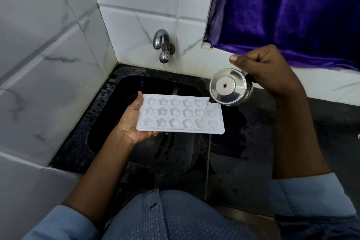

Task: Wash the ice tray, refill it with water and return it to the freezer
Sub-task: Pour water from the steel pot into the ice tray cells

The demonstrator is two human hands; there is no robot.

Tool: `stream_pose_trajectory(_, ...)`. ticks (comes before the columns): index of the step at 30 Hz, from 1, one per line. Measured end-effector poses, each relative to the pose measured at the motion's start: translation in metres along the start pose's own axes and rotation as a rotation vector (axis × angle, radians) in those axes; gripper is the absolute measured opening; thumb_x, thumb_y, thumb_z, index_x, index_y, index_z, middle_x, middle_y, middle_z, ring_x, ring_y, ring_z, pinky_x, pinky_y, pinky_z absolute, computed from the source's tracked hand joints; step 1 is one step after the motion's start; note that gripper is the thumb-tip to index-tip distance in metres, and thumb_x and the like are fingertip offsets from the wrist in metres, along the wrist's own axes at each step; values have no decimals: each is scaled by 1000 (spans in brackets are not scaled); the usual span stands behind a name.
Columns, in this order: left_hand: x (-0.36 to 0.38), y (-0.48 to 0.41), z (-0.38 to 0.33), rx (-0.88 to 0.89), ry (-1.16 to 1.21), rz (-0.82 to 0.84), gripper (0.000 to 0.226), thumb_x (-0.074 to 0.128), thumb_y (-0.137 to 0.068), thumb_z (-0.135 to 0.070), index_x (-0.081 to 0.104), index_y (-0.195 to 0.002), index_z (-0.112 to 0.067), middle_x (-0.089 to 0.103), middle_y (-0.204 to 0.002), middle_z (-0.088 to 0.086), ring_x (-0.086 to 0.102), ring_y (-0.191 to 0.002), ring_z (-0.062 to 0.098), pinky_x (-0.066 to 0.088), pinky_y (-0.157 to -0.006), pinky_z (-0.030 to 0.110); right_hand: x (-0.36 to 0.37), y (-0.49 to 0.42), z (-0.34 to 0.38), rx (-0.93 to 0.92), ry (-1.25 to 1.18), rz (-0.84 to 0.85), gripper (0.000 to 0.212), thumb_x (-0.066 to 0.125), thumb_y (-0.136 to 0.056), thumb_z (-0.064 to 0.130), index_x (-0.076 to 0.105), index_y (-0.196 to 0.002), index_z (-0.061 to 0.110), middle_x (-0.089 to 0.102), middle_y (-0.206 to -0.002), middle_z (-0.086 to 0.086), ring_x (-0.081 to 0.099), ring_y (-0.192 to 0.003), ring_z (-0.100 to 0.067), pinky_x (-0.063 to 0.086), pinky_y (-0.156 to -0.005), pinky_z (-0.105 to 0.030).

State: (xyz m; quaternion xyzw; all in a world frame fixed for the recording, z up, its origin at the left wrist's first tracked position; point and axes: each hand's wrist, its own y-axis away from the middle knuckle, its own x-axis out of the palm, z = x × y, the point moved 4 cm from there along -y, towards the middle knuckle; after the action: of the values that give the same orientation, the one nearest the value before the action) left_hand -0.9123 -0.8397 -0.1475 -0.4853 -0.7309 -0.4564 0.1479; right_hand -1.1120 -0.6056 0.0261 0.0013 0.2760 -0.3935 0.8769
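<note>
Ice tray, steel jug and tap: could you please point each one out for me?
ice tray (181,112), head view, on a middle mould.
steel jug (227,86), head view, on its round shiny face.
tap (160,38), head view, on its curved spout.

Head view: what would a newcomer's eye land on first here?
The white ice tray, held over the black sink by the left hand, at centre. The right hand tips a steel pot, pouring a thin water stream onto the tray's right end. A vivid purple curtain hangs upper right.
</note>
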Motion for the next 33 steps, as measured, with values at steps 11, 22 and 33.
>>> stream_pose_trajectory(11, 5, 1, 1, -5, -4, -11, 76, 41, -100, -75, 65, -142, -16, 68, -142, 18, 67, -125, 41, 64, -75, 54, 6, -3, 2, -5, -21, -15, 66, 73, -99, 36, 39, -58, -3, 31, -53, -14, 27, -47, -20, 31, -56, -36)
stream_pose_trajectory(22, 7, -1, 3, -14, 1, -26, 76, 43, -100, -75, 66, -141, -16, 69, -140, 18, 75, -110, 40, 64, -68, 51, 29, 1, 8, 16, -1, 9, 67, 73, -100, 32, 28, -57, 5, 22, -56, -7, 20, -49, -18, 24, -52, -30)
stream_pose_trajectory(33, 2, -5, 4, -7, 2, -11, 78, 43, -99, -76, 65, -143, -14, 68, -142, 18, 70, -123, 40, 65, -82, 55, 41, 6, 9, 54, -36, 22, 66, 73, -100, 32, 30, -56, 9, 24, -54, -5, 23, -47, -14, 38, -66, -41)
